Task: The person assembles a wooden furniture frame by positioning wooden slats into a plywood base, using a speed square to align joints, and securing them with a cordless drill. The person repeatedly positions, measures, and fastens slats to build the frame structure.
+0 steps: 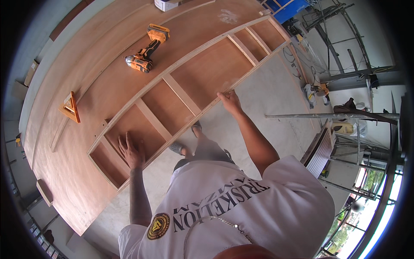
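Note:
A long, slightly curved wooden frame (182, 95) with several crosspieces lies along the near edge of a plywood-topped table (99, 134). My left hand (133, 152) rests near the frame's left end, its fingers spread inside a bay beside a crosspiece. Farther right, my right hand (230, 102) is closed on the frame's near rail, fingertips at its top edge; part of the grip is hidden. Beyond the frame, a yellow and black cordless impact driver (149, 50) lies on its side. A yellow-orange triangular square (74, 108) sits to the left on the plywood.
Thin curved wooden strips (92, 77) run across the plywood's far side. A wooden block (44, 193) lies at the left edge, and a blue bin (290, 9) stands at the far right. Metal scaffold tubes (319, 116) and a power tool (311, 95) are to my right.

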Demonstrator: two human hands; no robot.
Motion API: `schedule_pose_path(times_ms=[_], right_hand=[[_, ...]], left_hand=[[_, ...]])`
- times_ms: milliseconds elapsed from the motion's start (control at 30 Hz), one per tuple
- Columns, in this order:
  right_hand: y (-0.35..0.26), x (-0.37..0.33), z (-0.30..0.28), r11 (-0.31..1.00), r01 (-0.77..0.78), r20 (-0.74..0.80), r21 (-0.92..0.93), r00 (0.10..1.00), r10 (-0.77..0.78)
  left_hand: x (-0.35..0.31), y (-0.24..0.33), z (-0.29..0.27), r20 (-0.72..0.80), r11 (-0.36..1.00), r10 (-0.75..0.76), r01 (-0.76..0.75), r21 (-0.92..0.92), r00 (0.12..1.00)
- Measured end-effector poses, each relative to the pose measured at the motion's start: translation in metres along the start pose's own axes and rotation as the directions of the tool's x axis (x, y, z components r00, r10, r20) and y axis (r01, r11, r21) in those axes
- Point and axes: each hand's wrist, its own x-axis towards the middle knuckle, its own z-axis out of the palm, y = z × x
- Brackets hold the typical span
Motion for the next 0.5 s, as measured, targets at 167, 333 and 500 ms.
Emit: schedule_pose_path(times_ms=[167, 333, 500], right_hand=[[0.001, -0.003, 0.028, 0.926, 0.037, -0.037, 0.376, 0.999, -0.025], [0.004, -0.011, 0.028, 0.899, -0.050, -0.091, 0.434, 0.991, 0.099], [0.001, -0.004, 0.031, 0.903, 0.104, -0.165, 0.416, 0.986, -0.037]], left_hand=[[-0.006, -0.022, 0.003, 0.071, 0.998, 0.049, -0.051, 0.024, 0.996], [-0.007, -0.037, -0.018, -0.038, 0.996, 0.028, -0.025, 0.082, 0.999], [-0.004, -0.059, -0.021, -0.226, 0.966, -0.228, 0.249, 0.067, 0.947]])
